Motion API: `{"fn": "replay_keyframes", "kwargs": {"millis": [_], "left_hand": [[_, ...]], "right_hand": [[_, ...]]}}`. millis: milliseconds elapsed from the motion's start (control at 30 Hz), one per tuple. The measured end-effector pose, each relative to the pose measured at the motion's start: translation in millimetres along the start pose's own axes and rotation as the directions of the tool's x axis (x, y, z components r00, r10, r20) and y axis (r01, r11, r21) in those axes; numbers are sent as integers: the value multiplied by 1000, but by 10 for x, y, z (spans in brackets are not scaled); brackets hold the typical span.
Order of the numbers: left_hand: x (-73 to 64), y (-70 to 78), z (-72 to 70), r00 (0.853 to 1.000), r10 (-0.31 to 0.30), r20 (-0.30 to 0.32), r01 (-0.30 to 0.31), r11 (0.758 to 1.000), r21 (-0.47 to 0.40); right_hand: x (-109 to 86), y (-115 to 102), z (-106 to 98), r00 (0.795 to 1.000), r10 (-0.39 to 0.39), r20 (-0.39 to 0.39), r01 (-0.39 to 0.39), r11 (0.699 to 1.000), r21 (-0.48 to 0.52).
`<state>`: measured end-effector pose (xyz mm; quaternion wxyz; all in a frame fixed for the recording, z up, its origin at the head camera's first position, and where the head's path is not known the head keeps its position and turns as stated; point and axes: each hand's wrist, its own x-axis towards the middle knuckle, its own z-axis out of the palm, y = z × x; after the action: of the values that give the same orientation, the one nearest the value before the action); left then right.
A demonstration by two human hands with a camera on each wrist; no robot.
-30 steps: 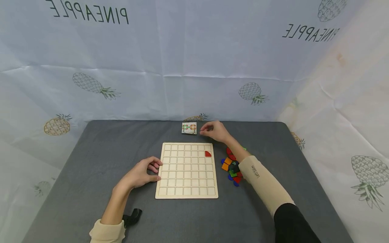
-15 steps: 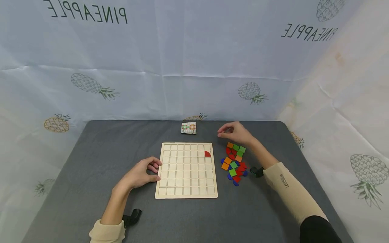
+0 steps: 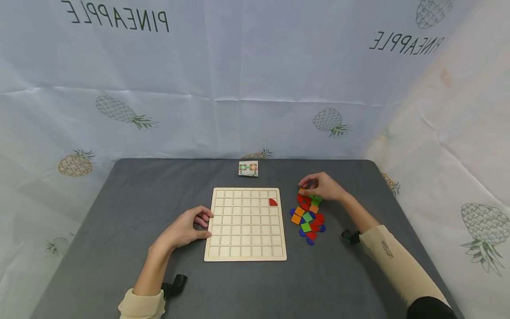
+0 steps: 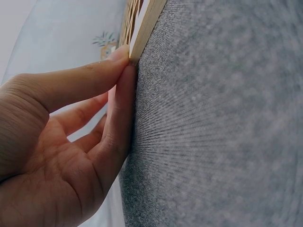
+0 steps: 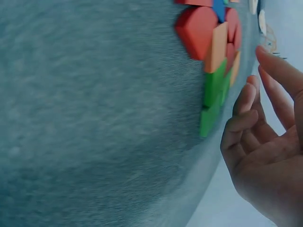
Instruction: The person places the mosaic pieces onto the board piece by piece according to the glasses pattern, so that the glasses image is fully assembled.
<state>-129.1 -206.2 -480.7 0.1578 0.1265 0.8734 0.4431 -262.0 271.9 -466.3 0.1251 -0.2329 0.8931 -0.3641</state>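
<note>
The left hand [image 3: 188,227] pinched the wooden grid board [image 3: 241,226] by its left edge. The right hand [image 3: 324,187], fingers parted, hung by the coloured tiles [image 3: 306,227] at right; gripping one by opposite edges seemed surest.

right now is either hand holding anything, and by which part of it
The left hand holds the wooden board by its left edge. The right hand, near the colored pieces, holds nothing visible.

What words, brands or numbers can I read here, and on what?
"PINEAPPLE", mirrored: upper left of the white sheet.
"PINEAPPLE", mirrored, smaller: upper right of the same sheet.
Beige right sleeve: dark lettering, too blurred to read.
Small card: any text is too small to read.
</note>
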Motion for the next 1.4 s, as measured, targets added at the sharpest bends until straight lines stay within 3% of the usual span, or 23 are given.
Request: {"fn": "replay_keyframes", "kwargs": {"millis": [600, 867, 1167, 1400], "left_hand": [[10, 19, 1, 1000, -17, -3, 17, 1000, -2], [11, 11, 0, 1000, -22, 0, 22, 1000, 4], [25, 9, -11, 1000, -22, 5, 22, 1000, -5], [20, 10, -15, 1000, -23, 6, 23, 1000, -7]], "right_hand": [[-2, 149, 30, 996, 64, -63, -66, 997, -42], [32, 196, 18, 996, 77, -52, -79, 996, -50], [19, 178, 33, 995, 43, -86, -49, 996, -72], [58, 8, 100, 997, 1, -83, -4, 999, -37]]}}
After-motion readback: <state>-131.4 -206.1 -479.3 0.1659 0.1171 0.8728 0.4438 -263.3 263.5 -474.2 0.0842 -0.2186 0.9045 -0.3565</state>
